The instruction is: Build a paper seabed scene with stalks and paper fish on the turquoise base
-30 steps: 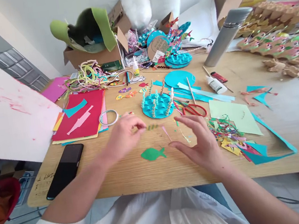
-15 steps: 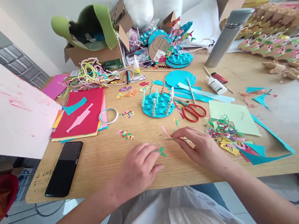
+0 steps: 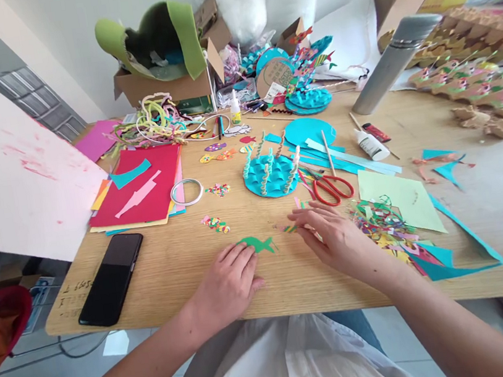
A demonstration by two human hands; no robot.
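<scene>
A green paper fish [image 3: 255, 244] lies flat on the table, its forked tail toward the right. The fingers of my left hand [image 3: 232, 278] rest on its left part, stretched out and flat. Opposite it, my right hand [image 3: 330, 233] is bent low over the tabletop with its fingers apart. Its fingertips touch or nearly touch a small striped paper strip [image 3: 289, 229]. Behind the right hand are red-handled scissors [image 3: 332, 188]. Beyond the hands stands a blue scalloped paper base [image 3: 271, 176] with several twisted upright stalks.
Small coloured paper dots [image 3: 215, 223] lie left of the fish. On the right is a heap of paper scraps [image 3: 385, 223] by a pale green sheet [image 3: 415, 203]. A black phone [image 3: 111, 280], red paper [image 3: 148, 184], white glue bottle [image 3: 371, 144] and grey flask [image 3: 395, 62] surround the work area.
More of the green fish shows now, as my left hand has shifted left and its fingers have flattened. My right hand's pinch has loosened. The view has shifted slightly.
</scene>
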